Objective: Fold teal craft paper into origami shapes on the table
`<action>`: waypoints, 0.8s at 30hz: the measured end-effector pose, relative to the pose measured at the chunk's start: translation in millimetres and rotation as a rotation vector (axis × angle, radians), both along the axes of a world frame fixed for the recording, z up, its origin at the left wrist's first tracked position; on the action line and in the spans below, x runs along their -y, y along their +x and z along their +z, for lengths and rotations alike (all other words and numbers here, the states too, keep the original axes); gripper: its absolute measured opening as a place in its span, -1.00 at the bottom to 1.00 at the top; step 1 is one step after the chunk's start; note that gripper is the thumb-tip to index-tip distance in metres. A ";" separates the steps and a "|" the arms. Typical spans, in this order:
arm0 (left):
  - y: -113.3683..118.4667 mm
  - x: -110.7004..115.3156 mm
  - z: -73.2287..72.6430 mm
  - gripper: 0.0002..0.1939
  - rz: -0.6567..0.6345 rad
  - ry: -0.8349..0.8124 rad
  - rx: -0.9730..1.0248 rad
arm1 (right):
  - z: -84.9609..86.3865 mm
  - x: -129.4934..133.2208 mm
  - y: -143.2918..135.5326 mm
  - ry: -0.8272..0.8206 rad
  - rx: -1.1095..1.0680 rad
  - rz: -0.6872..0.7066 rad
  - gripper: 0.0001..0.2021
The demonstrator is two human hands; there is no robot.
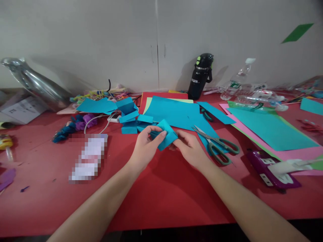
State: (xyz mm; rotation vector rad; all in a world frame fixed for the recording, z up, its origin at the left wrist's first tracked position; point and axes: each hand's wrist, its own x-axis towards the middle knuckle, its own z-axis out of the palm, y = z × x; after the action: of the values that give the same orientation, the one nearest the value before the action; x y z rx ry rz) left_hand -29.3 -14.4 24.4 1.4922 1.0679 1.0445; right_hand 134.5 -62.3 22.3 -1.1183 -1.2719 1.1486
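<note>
A small folded piece of blue paper (167, 135) is held up over the middle of the red table. My left hand (147, 143) pinches its left side, the thumb lying on its face. At its right corner, my right hand (188, 146) grips the edge between thumb and fingers; some fingertips are hidden behind the paper. Just behind sit several folded blue paper pieces (130, 116). Large blue sheets (174, 111) lie beyond my hands. Scissors (218, 143) with grey-green handles rest partly on blue paper to the right, blades apart.
A blurred-out flat object (89, 158) lies at left, beside a white cable (88, 122). At right are a purple packet (274, 171) and stacked coloured sheets (272, 129). A black bottle (200, 77), plastic bottles (237, 80) and a metal jug (37, 84) stand along the back.
</note>
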 end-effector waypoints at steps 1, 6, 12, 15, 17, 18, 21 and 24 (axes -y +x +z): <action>0.3 0.6 0.1 -0.77 0.011 0.066 -0.044 | -1.0 -0.3 0.1 0.021 -0.007 -0.030 -0.81; -0.9 4.2 5.6 -0.84 -0.001 0.396 -0.230 | -3.2 0.0 5.4 0.213 0.191 -0.244 -0.79; 2.0 13.8 10.0 -0.74 -0.297 0.274 -0.160 | -0.3 1.5 8.5 0.448 0.497 -0.381 -0.90; 5.9 17.5 5.2 -0.62 -0.317 0.245 -0.127 | -3.2 0.5 5.9 0.510 0.527 -0.413 -0.98; 7.5 17.6 0.9 -0.51 -0.274 0.239 -0.121 | -5.7 -0.3 3.0 0.528 0.527 -0.402 -0.96; 7.8 16.9 -1.1 -0.49 -0.253 0.232 -0.118 | -6.8 -0.5 1.6 0.532 0.525 -0.387 -0.95; 6.5 13.1 -5.2 -0.53 -0.189 0.229 -0.132 | -8.0 -0.7 -1.0 0.548 0.536 -0.358 -0.95; 3.2 9.0 -5.7 -0.56 -0.103 0.293 -0.216 | -7.8 -1.2 0.3 0.563 0.561 -0.389 -0.94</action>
State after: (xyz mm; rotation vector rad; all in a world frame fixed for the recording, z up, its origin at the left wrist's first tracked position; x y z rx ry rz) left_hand -26.1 -23.4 18.7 1.9108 1.0037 1.0155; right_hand 134.8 -61.0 14.6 -1.2095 -1.5755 0.1513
